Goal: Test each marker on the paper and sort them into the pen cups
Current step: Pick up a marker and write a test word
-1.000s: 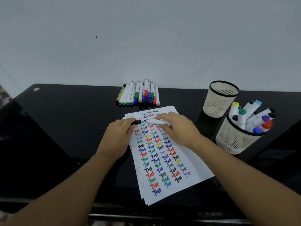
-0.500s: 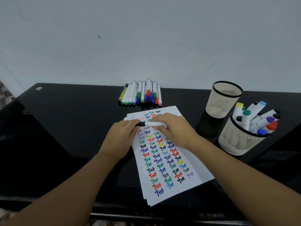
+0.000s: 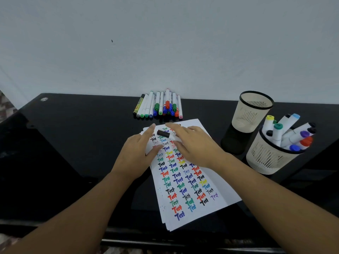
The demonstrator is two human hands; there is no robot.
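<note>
While both hands spread their fingers, left hand (image 3: 136, 154) and right hand (image 3: 194, 145) have released the black-capped cylindrical marker (image 3: 166, 134), previously pinched, now lying mid-frame on matte white paper (image 3: 216, 182) atop the glossy black worktop (image 3: 73, 143).

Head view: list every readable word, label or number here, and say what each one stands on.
"Test": handwritten over and over in many colours on the paper.
Print on the yellow-and-black marker: too blurred to read.
Marks on the marker caps in the nearer pen cup: too small to read.
</note>
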